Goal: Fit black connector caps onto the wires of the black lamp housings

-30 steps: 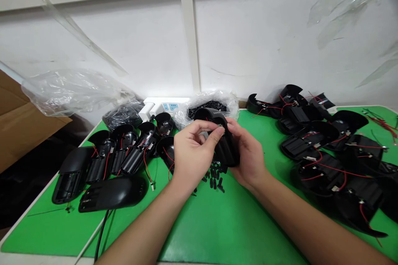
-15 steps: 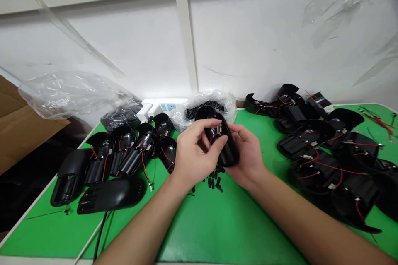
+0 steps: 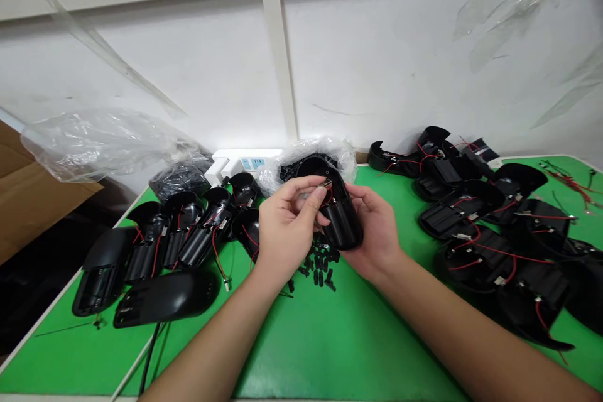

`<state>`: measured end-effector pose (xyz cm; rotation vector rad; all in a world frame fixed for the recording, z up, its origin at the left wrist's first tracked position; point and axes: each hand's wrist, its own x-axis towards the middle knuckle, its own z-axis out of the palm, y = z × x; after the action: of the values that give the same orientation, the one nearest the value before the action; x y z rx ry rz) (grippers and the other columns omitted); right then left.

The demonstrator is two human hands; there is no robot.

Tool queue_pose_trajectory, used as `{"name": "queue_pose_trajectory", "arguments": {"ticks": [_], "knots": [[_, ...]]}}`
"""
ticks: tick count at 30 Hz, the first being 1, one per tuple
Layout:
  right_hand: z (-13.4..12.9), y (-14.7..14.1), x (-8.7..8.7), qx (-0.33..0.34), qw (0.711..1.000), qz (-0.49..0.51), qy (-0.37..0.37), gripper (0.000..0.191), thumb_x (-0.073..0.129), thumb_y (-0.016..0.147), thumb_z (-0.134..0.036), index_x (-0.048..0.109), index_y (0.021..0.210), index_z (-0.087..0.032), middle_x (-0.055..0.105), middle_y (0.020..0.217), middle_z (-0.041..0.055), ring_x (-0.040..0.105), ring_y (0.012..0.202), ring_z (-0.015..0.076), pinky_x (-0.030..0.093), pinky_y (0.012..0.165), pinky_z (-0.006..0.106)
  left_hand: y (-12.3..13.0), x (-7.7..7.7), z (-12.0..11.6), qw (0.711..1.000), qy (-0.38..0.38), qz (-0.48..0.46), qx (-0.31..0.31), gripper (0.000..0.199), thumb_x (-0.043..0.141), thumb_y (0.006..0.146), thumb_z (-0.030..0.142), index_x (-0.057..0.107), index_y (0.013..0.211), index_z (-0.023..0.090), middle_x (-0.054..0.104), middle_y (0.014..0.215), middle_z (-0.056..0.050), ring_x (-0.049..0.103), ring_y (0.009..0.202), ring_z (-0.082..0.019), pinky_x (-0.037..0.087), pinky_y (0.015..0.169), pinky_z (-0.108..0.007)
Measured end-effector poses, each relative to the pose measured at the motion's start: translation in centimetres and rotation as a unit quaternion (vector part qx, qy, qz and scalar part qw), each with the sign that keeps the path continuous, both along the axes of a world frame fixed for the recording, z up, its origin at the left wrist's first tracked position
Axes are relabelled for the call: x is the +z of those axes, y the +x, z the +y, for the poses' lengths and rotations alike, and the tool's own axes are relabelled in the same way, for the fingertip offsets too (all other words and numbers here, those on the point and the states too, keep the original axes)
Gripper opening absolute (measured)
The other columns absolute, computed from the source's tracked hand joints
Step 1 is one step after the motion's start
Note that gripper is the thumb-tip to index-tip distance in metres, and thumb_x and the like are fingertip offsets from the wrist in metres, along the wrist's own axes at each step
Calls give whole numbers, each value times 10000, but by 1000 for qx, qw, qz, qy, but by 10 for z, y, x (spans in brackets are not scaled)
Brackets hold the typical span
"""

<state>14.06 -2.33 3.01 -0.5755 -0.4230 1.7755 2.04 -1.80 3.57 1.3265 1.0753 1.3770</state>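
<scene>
A black plastic housing (image 3: 343, 221) with a rounded end and a red wire inside is held up over the table. My right hand (image 3: 374, 232) is wrapped round its right side and underside. With thumb and forefinger, my left hand (image 3: 289, 220) pinches a small connector (image 3: 326, 183) on the red wire, at the housing's open upper part. Below the hands, several small black plastic pieces (image 3: 320, 264) lie loose on the green tabletop (image 3: 311, 339). Behind the housing sits a clear plastic bag (image 3: 347, 157) full of small black parts.
Similar wired housings stand in a group at left (image 3: 200, 235) and pile up at right (image 3: 475, 251). A closed black shell (image 3: 167, 297) lies at front left, near a black cable (image 3: 149, 358). A white power strip (image 3: 235, 160) is at the wall, with loose red wires (image 3: 572, 182) far right.
My left fingers have shifted left and slightly down, taking the connector from the housing's upper middle towards its left edge. My right hand keeps its hold on the housing.
</scene>
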Motion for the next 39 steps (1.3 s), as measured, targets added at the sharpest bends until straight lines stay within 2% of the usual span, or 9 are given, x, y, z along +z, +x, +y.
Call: {"name": "queue_pose_trajectory", "arguments": {"ticks": [3, 13, 17, 19, 22, 24, 27, 34, 39], "knots": [[-1, -1, 1, 10, 1000, -2, 13, 406, 438, 968, -359, 703, 733, -160, 614, 579, 62, 565, 558, 171, 514, 567, 285, 0, 1, -1, 1000, -4, 7, 1, 315, 761, 886, 398, 748, 1083, 152, 680, 621, -1, 632, 490, -87, 511, 454, -153], [-1, 0, -3, -11, 1000, -17, 11, 349, 544, 925, -366, 691, 688, -157, 621, 575, 37, 556, 486, 134, 437, 466, 227, 1, 6, -3, 999, -14, 33, -22, 282, 690, 941, 398, 749, 1062, 151, 571, 499, 29, 539, 425, -72, 443, 438, -157], [0, -1, -4, -12, 999, -38, 16, 284, 564, 899, -385, 675, 745, -174, 599, 569, 22, 553, 496, 147, 469, 500, 252, 2, 7, -3, 999, -14, 44, -25, 275, 701, 926, 383, 769, 1024, 136, 583, 566, 17, 569, 449, -78, 465, 435, -171], [0, -2, -5, -9, 999, -41, 20, 258, 574, 892, -395, 669, 781, -181, 592, 572, 14, 557, 506, 154, 487, 519, 264, 2, 6, -3, 999, -9, 44, -19, 285, 712, 918, 383, 785, 1037, 135, 645, 680, -10, 588, 470, -69, 480, 447, -176], [-1, -4, -4, -47, 998, -42, 15, 165, 635, 846, -352, 675, 859, -193, 600, 607, -10, 560, 515, 137, 469, 505, 236, 2, 4, -3, 999, 14, 48, -4, 275, 746, 894, 372, 808, 1047, 153, 717, 878, -48, 610, 497, -48, 469, 453, -170], [-2, -4, -4, -59, 997, -47, 12, 151, 642, 838, -340, 677, 881, -199, 596, 603, -15, 560, 513, 131, 453, 494, 222, 2, 2, -3, 999, 16, 51, -2, 264, 763, 883, 361, 815, 1052, 164, 721, 841, -39, 607, 492, -44, 454, 453, -161], [-3, -4, -2, -44, 998, -50, 13, 171, 625, 852, -364, 676, 860, -201, 580, 573, -6, 559, 509, 144, 446, 488, 233, 2, 2, -4, 999, -12, 40, 1, 311, 778, 873, 376, 795, 1098, 162, 666, 644, 0, 592, 468, -60, 448, 443, -154], [-2, -3, -2, -52, 998, -34, 1, 190, 696, 807, -365, 712, 898, -198, 680, 719, -4, 585, 576, 143, 474, 544, 261, 3, 3, -3, 998, 6, 12, 59, 356, 798, 847, 438, 767, 1068, 160, 766, 872, -41, 617, 469, -63, 468, 409, -168], [-2, -4, -4, -72, 997, -20, -35, 212, 719, 798, -332, 747, 950, -187, 727, 810, 0, 593, 654, 129, 476, 571, 233, 3, 2, -4, 993, 44, 52, 93, 300, 772, 878, 395, 782, 1081, 174, 721, 723, -10, 670, 563, -87, 513, 488, -158]]}}
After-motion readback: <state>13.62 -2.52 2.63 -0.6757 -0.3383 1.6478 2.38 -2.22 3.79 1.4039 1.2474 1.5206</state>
